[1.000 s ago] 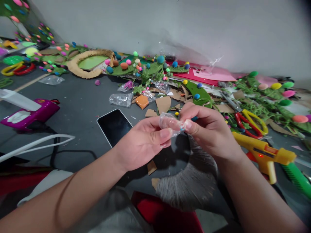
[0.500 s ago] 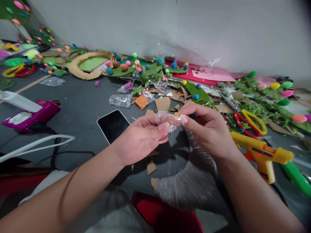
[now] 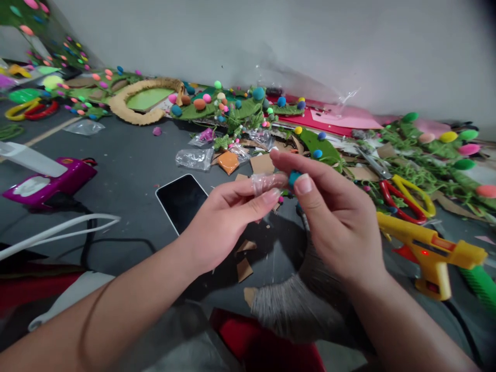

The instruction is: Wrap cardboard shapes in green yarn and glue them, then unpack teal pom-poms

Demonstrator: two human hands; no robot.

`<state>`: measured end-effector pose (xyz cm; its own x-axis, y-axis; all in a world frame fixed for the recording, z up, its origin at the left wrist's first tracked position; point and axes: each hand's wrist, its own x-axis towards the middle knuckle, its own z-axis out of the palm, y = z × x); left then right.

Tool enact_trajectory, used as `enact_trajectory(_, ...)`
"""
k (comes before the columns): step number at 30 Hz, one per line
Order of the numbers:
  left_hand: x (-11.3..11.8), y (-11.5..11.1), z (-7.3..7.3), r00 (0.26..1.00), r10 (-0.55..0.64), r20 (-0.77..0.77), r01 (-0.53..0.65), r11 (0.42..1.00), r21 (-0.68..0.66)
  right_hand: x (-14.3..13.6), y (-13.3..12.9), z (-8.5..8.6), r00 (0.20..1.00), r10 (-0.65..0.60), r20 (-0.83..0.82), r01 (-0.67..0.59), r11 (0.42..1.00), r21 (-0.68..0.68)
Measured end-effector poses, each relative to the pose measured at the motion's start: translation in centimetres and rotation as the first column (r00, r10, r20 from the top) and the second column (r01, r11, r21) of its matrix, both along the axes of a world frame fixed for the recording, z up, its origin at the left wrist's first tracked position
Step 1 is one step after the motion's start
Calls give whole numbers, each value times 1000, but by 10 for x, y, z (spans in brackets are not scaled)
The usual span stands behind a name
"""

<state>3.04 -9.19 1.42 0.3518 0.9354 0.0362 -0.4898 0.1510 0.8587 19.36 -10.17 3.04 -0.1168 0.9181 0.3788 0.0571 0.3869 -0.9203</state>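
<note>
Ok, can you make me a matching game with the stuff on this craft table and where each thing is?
Things:
1. glue gun
2. phone
3. small blue ball
4. clear wrapper

Places:
A. pinched in the right hand
B. lying dark and flat on the table, left of the hands
C. held by the left hand
D. on the table, right of the hands

Pairs: 1-D, 2-B, 3-A, 4-C

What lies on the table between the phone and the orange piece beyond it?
In the head view, a crumpled clear plastic bag lies between the phone and the orange piece; otherwise the grey table is bare there.
</note>
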Motion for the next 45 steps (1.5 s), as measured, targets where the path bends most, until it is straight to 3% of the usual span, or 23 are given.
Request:
enact_trajectory(2, 0, -1, 2, 999, -13, 44, 16, 998, -65, 0, 1, -1, 1000, -6, -12, 6, 1000, 4)
enact_trajectory(8, -5, -1, 12, 963, -102, 251, 156, 966, -208, 6, 11, -2, 924, -53, -378, 4, 992, -130)
enact_trajectory(12, -5, -2, 10, 954, -124, 272, 191, 953, -235, -5, 1, 0, 975, -65, -212, 59, 998, -38)
enact_trajectory(16, -3, -4, 8, 956, -122, 268, 193, 947, -257, -10, -6, 0, 997, -11, -73, 9, 1000, -19)
enact_trajectory(22, -5, -2, 12, 942, -153, 298, 231, 940, -251, 0, 6, -1, 969, 29, -245, -48, 996, -70)
enact_trajectory(28, -3, -5, 10, 950, -161, 267, 230, 940, -253, -6, 0, -1, 984, 43, -173, -56, 996, -71)
enact_trajectory(34, -13, 5, 14, 972, -195, 132, 219, 955, -200, 17, 21, -1, 905, -119, -408, 12, 967, -255)
enact_trajectory(37, -19, 10, 16, 974, -204, 101, 221, 955, -200, 25, 30, -3, 880, -158, -448, -16, 933, -361)
enact_trajectory(40, -22, 12, 16, 946, -272, 178, 305, 931, -200, 24, 28, -5, 916, -18, -400, -166, 892, -421)
enact_trajectory(45, -23, 14, 13, 925, -325, 196, 368, 896, -249, 21, 17, -4, 928, 350, -131, -373, 846, -382)
